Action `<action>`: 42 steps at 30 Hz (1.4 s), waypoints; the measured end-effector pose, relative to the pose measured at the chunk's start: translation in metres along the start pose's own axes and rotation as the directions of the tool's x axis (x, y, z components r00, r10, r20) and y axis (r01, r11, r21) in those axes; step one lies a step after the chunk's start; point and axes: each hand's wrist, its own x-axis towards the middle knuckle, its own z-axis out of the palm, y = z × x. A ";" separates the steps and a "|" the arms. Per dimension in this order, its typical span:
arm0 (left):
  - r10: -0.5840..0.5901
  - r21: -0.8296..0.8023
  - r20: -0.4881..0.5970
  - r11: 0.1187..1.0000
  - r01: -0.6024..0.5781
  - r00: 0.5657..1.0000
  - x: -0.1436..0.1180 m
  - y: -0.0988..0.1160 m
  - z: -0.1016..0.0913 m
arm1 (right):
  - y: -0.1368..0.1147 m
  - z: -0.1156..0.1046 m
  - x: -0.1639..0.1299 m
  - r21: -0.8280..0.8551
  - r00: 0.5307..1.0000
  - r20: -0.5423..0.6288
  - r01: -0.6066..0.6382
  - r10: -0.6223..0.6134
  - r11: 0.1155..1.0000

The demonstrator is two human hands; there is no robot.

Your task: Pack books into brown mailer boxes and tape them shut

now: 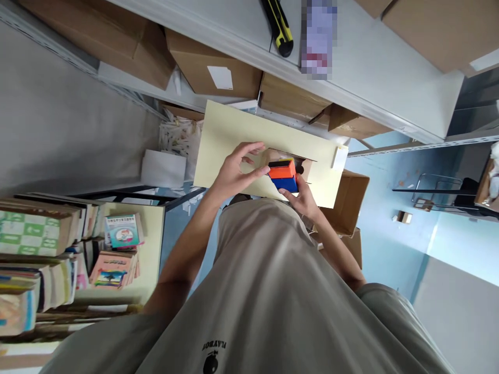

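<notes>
An orange small box point(283, 171) with a dark side and a blue small box point(285, 184) lie together, tilted, just in front of an open cardboard box point(307, 169). My right hand point(303, 198) grips the blue one at its right end, thumb on the near side. To the left, my left hand point(238, 169) has its fingers spread, and its thumb tip reaches the left edge of the orange one. Inside the cardboard box, something yellow and dark is partly hidden. All this is over a cream board point(230, 124).
A white block point(340, 157) sits at the board's right end. Above is a grey shelf point(366, 67) with a yellow-black utility knife point(281, 31); cardboard boxes point(218, 67) stand under it. An open carton point(353, 202) is at right, books point(123, 231) at left.
</notes>
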 end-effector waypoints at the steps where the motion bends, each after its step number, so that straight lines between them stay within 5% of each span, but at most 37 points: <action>1: 0.009 -0.001 0.041 1.000 -0.009 0.999 0.004 0.002 -0.004 | 0.000 -0.001 -0.002 -0.033 1.000 -0.013 0.022 -0.022 0.999; 11: -0.073 -0.131 0.312 0.984 0.118 0.947 0.021 -0.012 -0.011 | -0.018 -0.008 -0.014 -0.265 0.994 0.065 0.098 -0.084 0.959; 17: -0.193 -0.204 0.151 0.953 0.222 0.969 0.021 -0.052 0.012 | -0.036 -0.014 0.001 -0.352 0.995 0.072 -0.033 0.062 0.935; 21: -0.330 -0.283 0.075 0.898 0.337 0.941 0.016 -0.079 0.036 | -0.049 -0.024 0.026 -0.388 0.975 0.128 -0.119 0.182 0.914; 27: -0.436 -0.428 -0.040 0.820 0.379 0.899 0.010 -0.122 0.043 | -0.090 -0.085 0.056 -0.626 0.884 0.337 -0.047 0.325 0.778; 30: -0.507 -0.483 -0.133 0.783 0.391 0.851 0.018 -0.151 0.042 | -0.123 -0.108 0.067 -0.763 0.815 0.305 -0.100 0.492 0.638; 34: -0.601 -0.580 -0.090 0.680 0.449 0.794 0.029 -0.186 0.061 | -0.155 -0.103 0.082 -0.867 0.756 0.216 -0.142 0.617 0.478; 42: -0.644 -0.568 -0.091 0.660 0.492 0.760 0.033 -0.222 0.098 | -0.156 -0.073 0.094 -0.919 0.761 0.138 -0.140 0.633 0.369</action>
